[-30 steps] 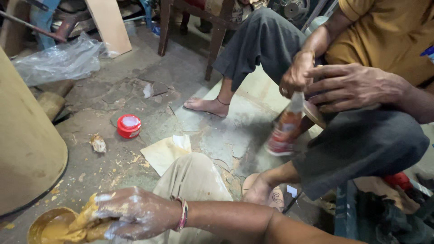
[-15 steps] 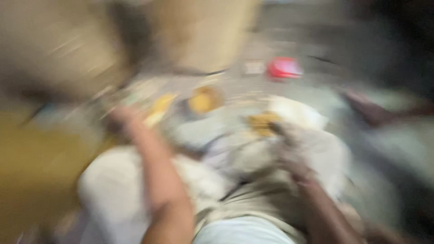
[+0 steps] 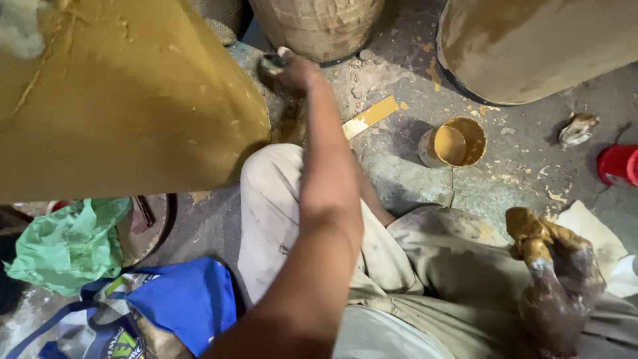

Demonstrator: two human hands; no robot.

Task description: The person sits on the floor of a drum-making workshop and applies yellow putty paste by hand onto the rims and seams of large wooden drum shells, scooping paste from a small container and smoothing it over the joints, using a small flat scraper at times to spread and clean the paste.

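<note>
Sitting low on the workshop floor, knees up, head camera looking down.

- Left hand [image 3: 294, 68] reaching far, past the knee, into the gap between the big yellow-coated form [image 3: 119, 100] at left and the far drum [image 3: 316, 23]. Fingers curling tight round a small dark item [image 3: 274, 63] with a pale tip; kind not readable.
- Right hand [image 3: 558, 269] resting near right, over the thigh, caked in ochre paste. Fingers closing on a lump of paste [image 3: 528, 229], glistening and wet.
- Paste pot [image 3: 473, 126] standing on the floor right of centre, well apart from both hands, partly filled with the same yellow mix.
- Lying about: yellow card strip [image 3: 370, 118] beside the pot, second drum [image 3: 538, 40] far right, crumpled scrap [image 3: 577, 129], red lid [image 3: 618, 165] at the right edge, pale sheet [image 3: 591, 233] just beside the right hand, green plastic bag [image 3: 66, 246] and blue bag [image 3: 179, 299] near left.

Judging the step: coating work in hand, paste loaded in the right, left busy fetching or placing the small item by the form.

Next move probably calling for: drawing the left arm back without brushing the wet yellow face, and keeping the lump from dripping on the trousers.
</note>
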